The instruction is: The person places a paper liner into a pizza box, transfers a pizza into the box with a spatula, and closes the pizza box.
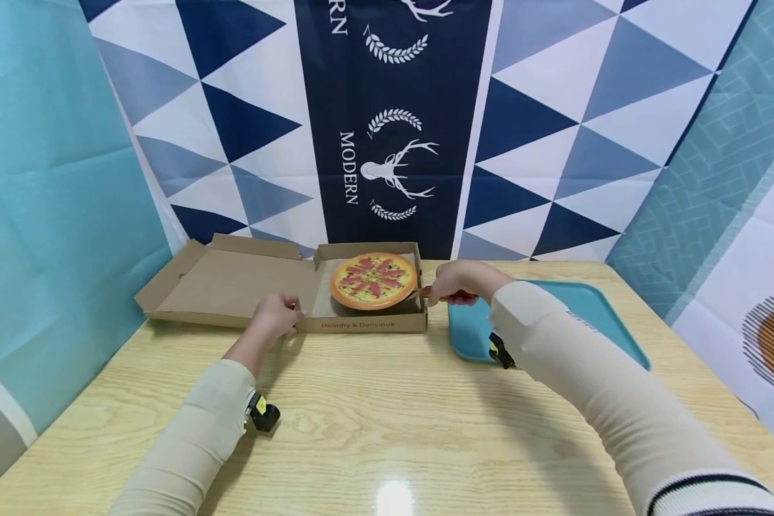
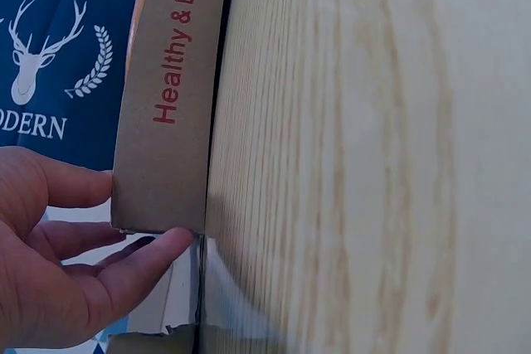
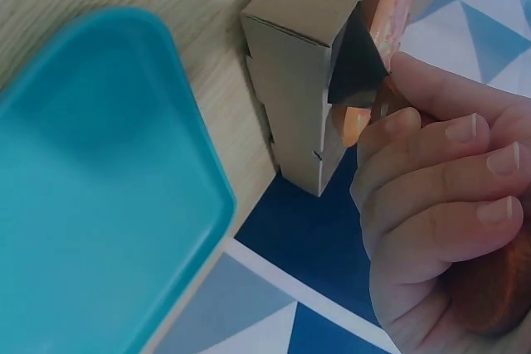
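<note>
Right wrist view, fingers (image 3: pixel 440 225) around brown handle (image 3: pixel 489 292), pizza (image 3: pixel 398 6) just beyond

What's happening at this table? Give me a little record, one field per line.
Surface: light wooden table
Container: open cardboard box, lid spread to the left
Food: round pizza topped with red strips, right of the lid
Left grip: holds the box's near wall beside the lid
Right grip: wrapped round a brown-handled tool, which reaches the pizza's right edge
Beside: blue tray, partly hidden by the right sleeve

Lt wood-grain worktop (image 1: pixel 361 408); behind it, navy/wht MODERN stag-print hanging (image 1: pixel 393 172) w/ triangles; plain teal cloth (image 1: pixel 58 193) far L, brick-pattern cloth (image 1: pixel 735 143) far R.
</note>
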A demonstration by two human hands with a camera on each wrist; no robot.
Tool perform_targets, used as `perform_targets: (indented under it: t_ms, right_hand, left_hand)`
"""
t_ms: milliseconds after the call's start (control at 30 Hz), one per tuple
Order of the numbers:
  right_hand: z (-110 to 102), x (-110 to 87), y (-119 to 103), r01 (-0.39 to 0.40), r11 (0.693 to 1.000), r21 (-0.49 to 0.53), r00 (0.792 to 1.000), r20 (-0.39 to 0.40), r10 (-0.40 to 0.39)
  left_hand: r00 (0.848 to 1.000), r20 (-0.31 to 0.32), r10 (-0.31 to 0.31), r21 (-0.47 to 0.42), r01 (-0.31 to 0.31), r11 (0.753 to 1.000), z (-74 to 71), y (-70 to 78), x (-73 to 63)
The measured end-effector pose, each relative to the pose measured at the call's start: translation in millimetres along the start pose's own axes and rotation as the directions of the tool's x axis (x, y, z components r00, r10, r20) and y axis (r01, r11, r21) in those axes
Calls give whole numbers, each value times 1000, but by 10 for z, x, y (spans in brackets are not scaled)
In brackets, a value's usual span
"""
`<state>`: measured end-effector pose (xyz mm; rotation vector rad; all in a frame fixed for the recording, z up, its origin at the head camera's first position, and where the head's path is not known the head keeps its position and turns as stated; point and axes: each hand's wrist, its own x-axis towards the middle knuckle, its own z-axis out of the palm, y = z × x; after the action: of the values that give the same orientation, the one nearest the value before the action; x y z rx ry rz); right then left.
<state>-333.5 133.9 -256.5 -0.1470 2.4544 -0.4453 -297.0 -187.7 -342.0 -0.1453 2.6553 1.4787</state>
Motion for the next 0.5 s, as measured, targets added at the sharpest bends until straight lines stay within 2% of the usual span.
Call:
perform_targets:
  t_ms: [200, 500]
  right_hand:
    - [-5, 27, -81, -15, 1000, 8, 1000, 9, 15]
    - [20, 170, -87, -38, 999, 25, 999, 21, 38]
  left_hand:
    - [1000, 0, -2, 2, 2, 1000, -1, 9, 19]
    - [1000, 4, 5, 83, -6, 997, -32, -16, 41]
